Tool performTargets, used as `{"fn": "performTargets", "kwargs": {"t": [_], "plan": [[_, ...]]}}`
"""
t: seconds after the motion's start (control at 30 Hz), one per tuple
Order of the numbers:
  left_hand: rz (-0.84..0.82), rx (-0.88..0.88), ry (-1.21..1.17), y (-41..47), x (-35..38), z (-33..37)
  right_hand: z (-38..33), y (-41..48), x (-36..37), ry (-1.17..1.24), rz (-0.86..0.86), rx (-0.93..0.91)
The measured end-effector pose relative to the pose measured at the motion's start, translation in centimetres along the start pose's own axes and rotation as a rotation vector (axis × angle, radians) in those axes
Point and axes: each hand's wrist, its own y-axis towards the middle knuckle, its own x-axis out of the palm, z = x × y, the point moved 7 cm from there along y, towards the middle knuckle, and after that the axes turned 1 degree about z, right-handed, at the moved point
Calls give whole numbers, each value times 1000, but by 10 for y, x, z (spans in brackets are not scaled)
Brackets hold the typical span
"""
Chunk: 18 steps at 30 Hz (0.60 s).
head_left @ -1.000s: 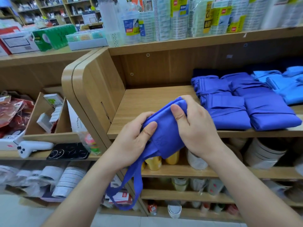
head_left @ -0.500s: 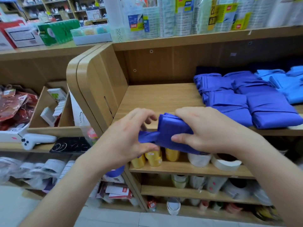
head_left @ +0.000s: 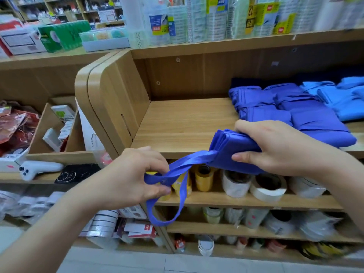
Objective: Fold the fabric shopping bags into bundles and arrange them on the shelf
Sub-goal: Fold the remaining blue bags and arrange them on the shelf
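A folded royal-blue fabric bag (head_left: 232, 148) is gripped in my right hand (head_left: 275, 146) just in front of the wooden shelf (head_left: 187, 123). Its long handles (head_left: 173, 174) stretch left and down, pinched in my left hand (head_left: 137, 176), with a loop hanging below. On the right part of the shelf lie several folded dark-blue bundles (head_left: 285, 115), and lighter blue bundles (head_left: 342, 99) sit beyond them at the far right.
The shelf's rounded side panel (head_left: 102, 95) rises at its left end. Tape rolls and yellow cylinders (head_left: 256, 184) fill the shelf below. Packaged goods (head_left: 197, 18) stand on the top board. A white device (head_left: 37, 168) and boxes lie on the left unit.
My left hand has pulled the handles out to the left and down, away from the bundle. My right hand has shifted right with the folded bag.
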Motion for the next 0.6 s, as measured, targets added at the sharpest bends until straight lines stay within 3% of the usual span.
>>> {"fn": "performTargets", "kwargs": {"t": [0.07,0.17,0.23,0.43,0.53,0.6], "plan": [[11,-31,-202,2,0,-2,8,-6,1,-23,-16,38],[146,-121,-931,3,-13,-11,13,-17,5,48,-33,55],[218,-105,-1158,8,-12,-16,13,-24,7,164,-24,68],[422,-232,-1501,31,0,-31,18,-39,19,593,-44,119],[463,-361,-1456,32,-4,-41,25,-43,22,631,-84,182],[406,-394,-1317,31,-7,-43,28,-43,17,505,-76,196]]}}
